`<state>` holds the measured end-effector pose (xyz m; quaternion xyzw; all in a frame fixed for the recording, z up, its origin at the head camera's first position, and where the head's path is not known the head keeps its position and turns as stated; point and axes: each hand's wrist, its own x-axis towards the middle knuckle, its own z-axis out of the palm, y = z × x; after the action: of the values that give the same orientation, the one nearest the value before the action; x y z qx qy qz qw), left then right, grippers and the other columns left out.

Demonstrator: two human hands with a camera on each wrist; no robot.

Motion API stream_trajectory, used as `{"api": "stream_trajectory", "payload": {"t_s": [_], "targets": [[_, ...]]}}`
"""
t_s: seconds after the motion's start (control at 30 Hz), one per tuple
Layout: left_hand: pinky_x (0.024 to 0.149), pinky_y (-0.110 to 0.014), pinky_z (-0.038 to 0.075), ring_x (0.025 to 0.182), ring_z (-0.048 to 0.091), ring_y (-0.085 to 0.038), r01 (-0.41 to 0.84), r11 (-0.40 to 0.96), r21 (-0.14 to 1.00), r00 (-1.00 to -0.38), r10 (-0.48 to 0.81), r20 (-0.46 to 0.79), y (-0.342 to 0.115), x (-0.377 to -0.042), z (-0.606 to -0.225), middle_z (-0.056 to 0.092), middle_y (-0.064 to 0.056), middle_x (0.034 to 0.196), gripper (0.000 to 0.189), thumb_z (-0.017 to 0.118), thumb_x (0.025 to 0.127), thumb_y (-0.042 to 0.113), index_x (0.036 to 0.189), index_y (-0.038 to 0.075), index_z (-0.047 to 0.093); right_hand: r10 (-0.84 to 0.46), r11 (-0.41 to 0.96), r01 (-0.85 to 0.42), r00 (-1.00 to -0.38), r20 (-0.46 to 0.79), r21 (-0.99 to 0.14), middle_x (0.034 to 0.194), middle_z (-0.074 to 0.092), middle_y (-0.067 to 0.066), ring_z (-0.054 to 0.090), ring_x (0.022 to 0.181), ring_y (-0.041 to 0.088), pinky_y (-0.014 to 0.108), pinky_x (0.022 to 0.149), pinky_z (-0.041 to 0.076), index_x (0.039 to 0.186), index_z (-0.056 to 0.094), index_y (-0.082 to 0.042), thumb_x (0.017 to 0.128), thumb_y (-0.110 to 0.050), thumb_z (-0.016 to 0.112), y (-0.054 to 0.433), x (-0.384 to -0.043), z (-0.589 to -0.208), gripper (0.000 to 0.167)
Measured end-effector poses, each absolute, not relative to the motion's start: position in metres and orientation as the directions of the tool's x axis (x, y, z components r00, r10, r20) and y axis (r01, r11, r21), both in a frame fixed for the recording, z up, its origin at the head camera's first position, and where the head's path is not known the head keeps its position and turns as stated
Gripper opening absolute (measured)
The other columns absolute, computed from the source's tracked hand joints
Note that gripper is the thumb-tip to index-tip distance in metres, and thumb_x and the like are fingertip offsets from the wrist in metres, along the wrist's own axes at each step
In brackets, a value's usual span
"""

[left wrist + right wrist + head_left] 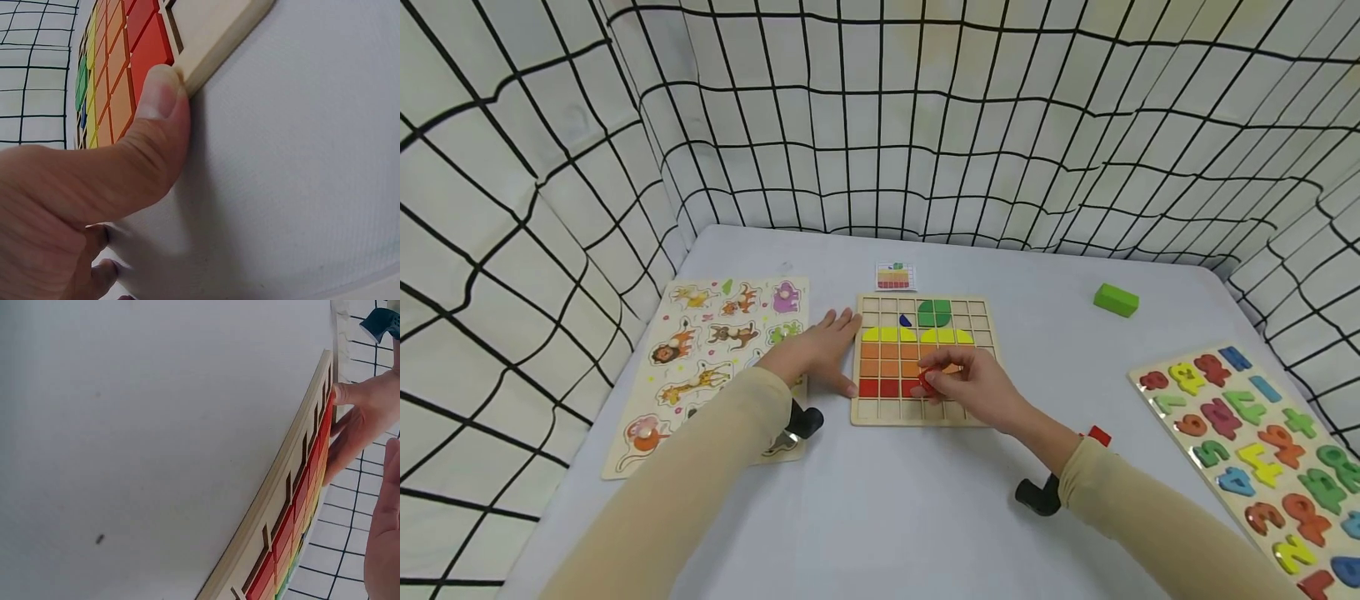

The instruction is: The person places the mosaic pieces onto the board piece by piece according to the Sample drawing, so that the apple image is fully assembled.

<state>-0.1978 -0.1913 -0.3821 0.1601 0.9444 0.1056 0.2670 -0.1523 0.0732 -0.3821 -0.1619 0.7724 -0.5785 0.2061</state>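
A wooden grid board lies mid-table, holding red squares, orange squares, yellow half-round pieces, green rounded pieces and a small blue piece. My left hand rests at the board's left edge with its fingers spread. In the left wrist view its thumb touches the edge beside a red square. Between thumb and fingers, my right hand pinches a red piece over the red row. That piece is partly covered by the fingers, and the hand hides squares beneath it.
Behind the board lies a small pattern card. An animal puzzle board is on the left, under my left forearm. To the right are a green block and a number puzzle board. A red block shows beside my right wrist.
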Motion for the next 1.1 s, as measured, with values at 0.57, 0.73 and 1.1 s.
{"api": "stream_trajectory", "payload": {"t_s": [0.57, 0.73, 1.1], "targets": [[0.13, -0.054, 0.01, 0.159, -0.004, -0.043, 0.236, 0.928, 0.288, -0.809, 0.352, -0.471, -0.19, -0.199, -0.383, -0.001, -0.02, 0.172, 0.121, 0.084, 0.083, 0.042, 0.164, 0.002, 0.004, -0.473, 0.355, -0.052, -0.871, -0.132, -0.934, 0.117, 0.073, 0.019, 0.074, 0.093, 0.02, 0.026, 0.083, 0.063, 0.119, 0.073, 0.004, 0.095, -0.011, 0.072, 0.078, -0.158, -0.382, 0.028], [0.13, -0.054, 0.01, 0.159, -0.003, -0.043, 0.245, 0.926, 0.287, -0.808, 0.358, -0.468, -0.191, -0.199, -0.383, -0.002, -0.021, 0.172, 0.121, 0.084, 0.083, 0.042, 0.164, 0.001, 0.004, -0.51, 0.375, -0.053, -0.846, -0.158, -0.925, 0.123, 0.069, 0.02, 0.073, 0.091, 0.023, 0.03, 0.087, 0.063, 0.14, 0.063, -0.004, 0.1, -0.007, 0.064, 0.074, -0.161, -0.384, 0.04], [0.13, -0.054, 0.01, 0.159, -0.004, -0.043, 0.249, 0.925, 0.287, -0.805, 0.363, -0.47, -0.192, -0.199, -0.383, -0.002, -0.021, 0.172, 0.119, 0.083, 0.084, 0.042, 0.164, 0.002, 0.004, -0.407, 0.463, -0.001, -0.889, -0.211, -0.887, 0.1, 0.075, 0.011, 0.074, 0.076, 0.017, 0.026, 0.071, 0.063, 0.108, 0.076, -0.005, 0.093, -0.01, 0.074, 0.043, -0.165, -0.392, 0.016]]}}
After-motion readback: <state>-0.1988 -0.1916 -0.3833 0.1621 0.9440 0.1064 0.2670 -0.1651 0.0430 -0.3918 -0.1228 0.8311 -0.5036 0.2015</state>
